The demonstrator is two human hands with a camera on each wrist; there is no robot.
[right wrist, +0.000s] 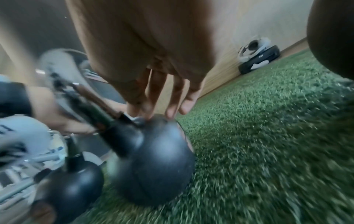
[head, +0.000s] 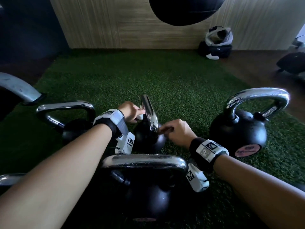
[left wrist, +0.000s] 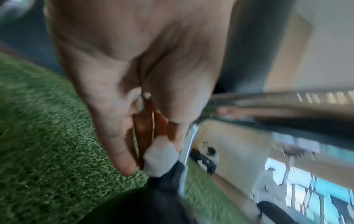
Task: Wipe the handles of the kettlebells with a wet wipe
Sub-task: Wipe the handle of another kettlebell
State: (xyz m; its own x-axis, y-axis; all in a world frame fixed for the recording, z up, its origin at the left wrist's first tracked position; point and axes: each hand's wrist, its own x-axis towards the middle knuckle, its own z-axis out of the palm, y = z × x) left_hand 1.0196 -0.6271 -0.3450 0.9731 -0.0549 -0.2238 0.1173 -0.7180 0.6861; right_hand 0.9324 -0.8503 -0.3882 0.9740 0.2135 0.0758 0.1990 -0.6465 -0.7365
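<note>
A small black kettlebell (head: 148, 138) stands mid-turf, its chrome handle (head: 149, 111) edge-on to me. My left hand (head: 139, 113) pinches a white wet wipe (head: 141, 116) against the handle's left leg, near where it meets the ball. In the left wrist view the wipe (left wrist: 161, 157) bulges out between thumb and fingers beside the chrome handle (left wrist: 268, 136). My right hand (head: 165, 129) rests straight fingers (right wrist: 147, 110) on top of the ball (right wrist: 153, 159) and holds nothing.
Other kettlebells ring the small one: a big one to the right (head: 237, 129), one in front (head: 145, 187), one to the left (head: 72, 124). A curved metal bar (head: 16, 86) lies far left. A black ball (head: 186, 9) hangs overhead. Gear (head: 216, 43) sits by the wall.
</note>
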